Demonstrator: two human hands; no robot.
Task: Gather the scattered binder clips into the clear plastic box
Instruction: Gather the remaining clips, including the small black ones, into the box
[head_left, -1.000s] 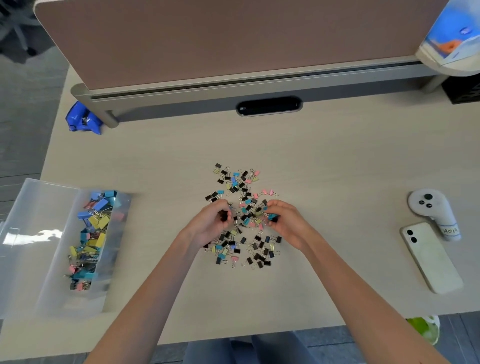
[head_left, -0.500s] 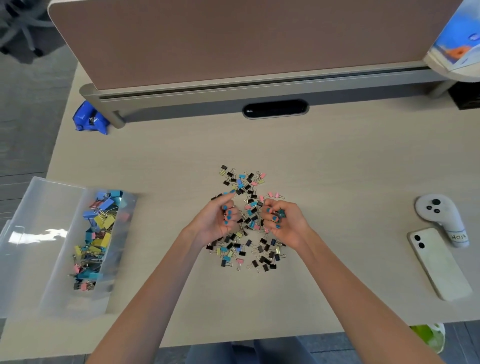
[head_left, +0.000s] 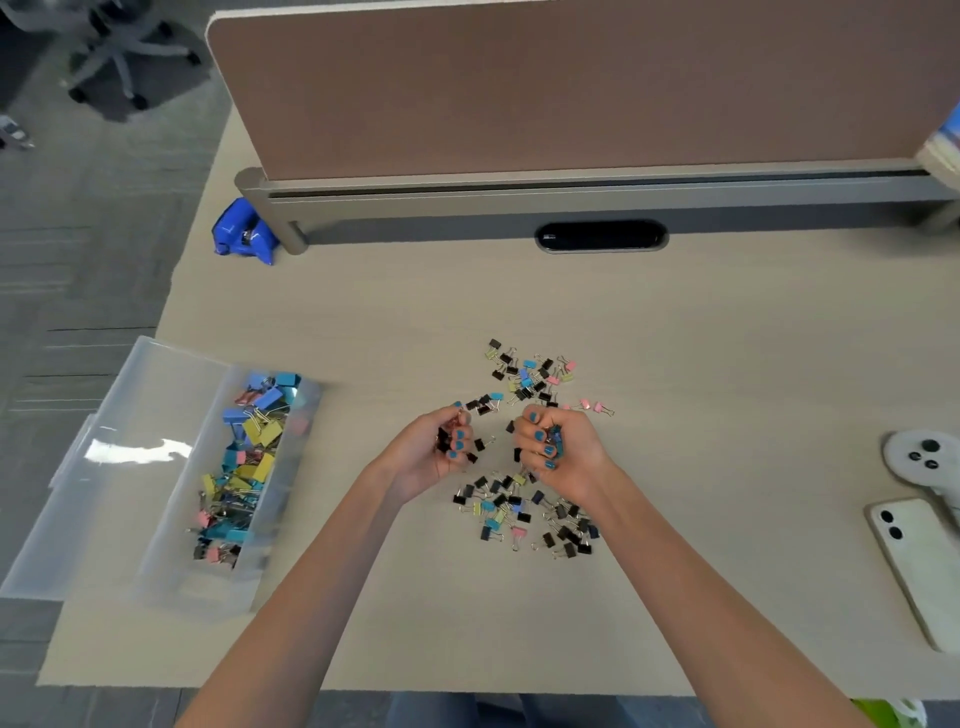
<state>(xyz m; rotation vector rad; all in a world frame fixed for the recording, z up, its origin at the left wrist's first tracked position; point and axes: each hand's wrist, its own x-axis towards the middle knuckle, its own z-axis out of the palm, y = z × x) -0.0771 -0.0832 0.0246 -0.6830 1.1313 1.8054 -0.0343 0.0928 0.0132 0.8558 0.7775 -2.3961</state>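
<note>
Small binder clips (head_left: 530, 379) in black, blue, pink and yellow lie scattered on the desk in two patches, one beyond my hands and one nearer me (head_left: 524, 514). My left hand (head_left: 434, 454) is turned palm up, its fingers curled round a handful of clips. My right hand (head_left: 558, 449) is likewise curled round a bunch of clips. Both hands hover just above the pile. The clear plastic box (head_left: 171, 530) sits at the desk's left edge and holds larger coloured clips (head_left: 244, 457).
The box's clear lid (head_left: 78, 467) lies left of it, overhanging the desk edge. A white phone (head_left: 919, 566) and a white controller (head_left: 919, 460) lie at the right. A blue stapler (head_left: 244, 236) sits by the brown partition (head_left: 571, 88) at the back.
Both hands closed on clips from the pile, rolled palm up and lifted slightly. The view has shifted, so the scene sits further right in the frame.
</note>
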